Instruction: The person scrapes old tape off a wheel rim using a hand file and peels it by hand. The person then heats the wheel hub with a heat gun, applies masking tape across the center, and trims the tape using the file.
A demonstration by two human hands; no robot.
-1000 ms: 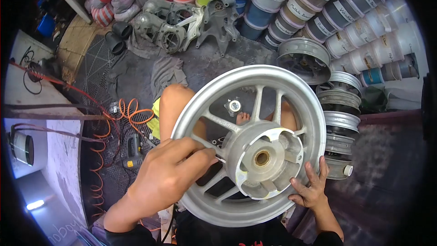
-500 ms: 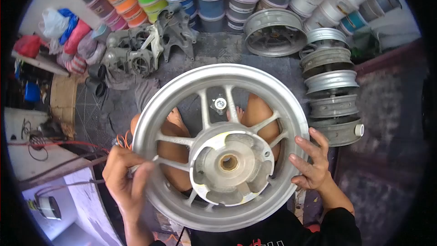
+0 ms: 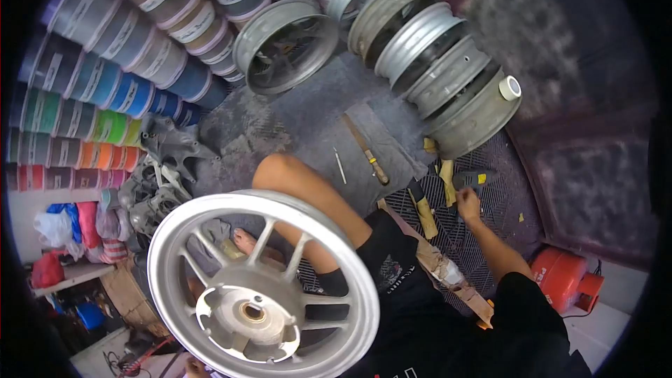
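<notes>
A silver spoked motorcycle wheel rim (image 3: 168,266) rests tilted over my lap, its hub facing up. Only a small part of my left hand (image 3: 196,368) shows at the bottom edge, close beside the rim; its fingers are mostly hidden. Down on the right, my right hand (image 3: 467,204) reaches to the floor with its fingers curled at a dark grey piece with a yellow label (image 3: 470,180). Whether the fingers grip it is unclear. Tan strips (image 3: 424,214) of worn material lie just left of that hand.
A wooden-handled file (image 3: 365,148) and a thin white stick (image 3: 340,166) lie on grey cloth. Stacked wheels (image 3: 448,77) stand at the upper right, a roll of tape (image 3: 510,87) on the nearest. A red gas cylinder (image 3: 558,273) is at the right. Labelled tubs (image 3: 105,84) line the wall.
My view has turned right. My right hand has left the wheel and reached down to the floor. The wheel now sits lower left, more tilted; my left hand is mostly out of sight.
</notes>
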